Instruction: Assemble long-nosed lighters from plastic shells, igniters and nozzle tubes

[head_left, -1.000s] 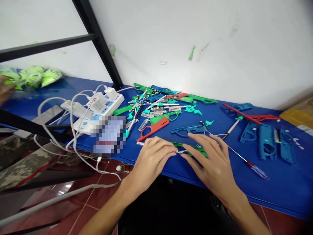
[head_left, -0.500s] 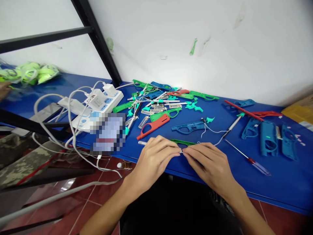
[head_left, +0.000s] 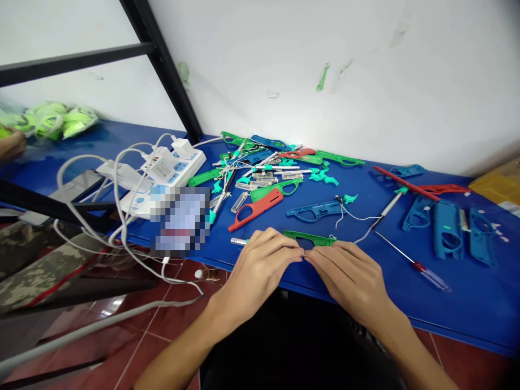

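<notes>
While L hand (head_left: 260,265) & R hand (head_left: 352,271) pinch tiny pc (head_left: 304,254) — grn shell (head_left: 314,238) lies just beyond.

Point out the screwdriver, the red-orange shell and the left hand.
Screwdriver (head_left: 435,278), head view: on its clear handle.
Red-orange shell (head_left: 262,204), head view: on its broad, solid part.
Left hand (head_left: 260,262), head view: on the back of the hand.

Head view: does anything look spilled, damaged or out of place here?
Yes, mildly. The white wall has a green smear, which looks like a stray mark. A small brown bottle shows below the table, apparently on its side. Loose pale scraps at the table's right look like litter.
</notes>
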A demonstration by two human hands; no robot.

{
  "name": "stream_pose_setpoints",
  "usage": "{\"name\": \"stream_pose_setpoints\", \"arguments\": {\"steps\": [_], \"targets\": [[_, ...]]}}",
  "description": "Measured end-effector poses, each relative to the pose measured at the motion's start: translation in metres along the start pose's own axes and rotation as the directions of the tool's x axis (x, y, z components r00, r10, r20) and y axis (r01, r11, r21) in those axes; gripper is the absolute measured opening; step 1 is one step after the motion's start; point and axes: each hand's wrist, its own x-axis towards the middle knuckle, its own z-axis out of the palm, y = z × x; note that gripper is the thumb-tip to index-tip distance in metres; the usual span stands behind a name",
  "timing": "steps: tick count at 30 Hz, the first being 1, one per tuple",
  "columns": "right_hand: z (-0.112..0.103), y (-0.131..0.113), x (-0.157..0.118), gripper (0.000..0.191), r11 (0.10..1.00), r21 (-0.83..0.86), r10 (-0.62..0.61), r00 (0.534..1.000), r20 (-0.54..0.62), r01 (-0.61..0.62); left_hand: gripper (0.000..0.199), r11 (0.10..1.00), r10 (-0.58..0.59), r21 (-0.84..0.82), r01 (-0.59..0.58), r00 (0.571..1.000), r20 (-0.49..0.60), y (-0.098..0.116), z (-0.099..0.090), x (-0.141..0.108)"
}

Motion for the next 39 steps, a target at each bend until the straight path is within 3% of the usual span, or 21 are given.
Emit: {"name": "stream_pose_setpoints", "arguments": {"steps": [3, 10, 20, 27, 39], "targets": [[0.0, -0.001, 0.0, 0.03, 1.0, 0.006, 0.011, 1.0, -0.01, -0.011, 0.019, 0.999, -0.018, -0.044, 0.016, 0.999, -0.03, 0.0, 0.004, 0.0], [0.004, -0.001, 0.006, 0.019, 0.993, 0.021, 0.113, 0.991, 0.066, -0.115, 0.011, 0.999, -0.005, -0.045, 0.001, 0.997, -0.079, -0.012, 0.005, 0.002], [0.015, 0.005, 0.006, 0.026, 0.982, -0.096, 0.18, 0.953, 0.242, -0.161, 0.019, 1.0, 0.003, 0.015, -0.003, 1.0, -0.006, -0.027, 0.008, 0.005], [0.02, 0.004, 0.007, 0.032, 0.975, -0.154, 0.2, 0.936, 0.288, -0.161, 0.019, 0.993, 0.013, 0.117, -0.009, 0.999, -0.033, -0.036, 0.011, 0.01], [0.019, 0.008, 0.007, 0.035, 0.99, -0.055, 0.141, 0.934, 0.327, -0.131, 0.017, 0.998, -0.015, 0.057, 0.021, 0.995, -0.102, -0.045, 0.014, 0.007]]}}
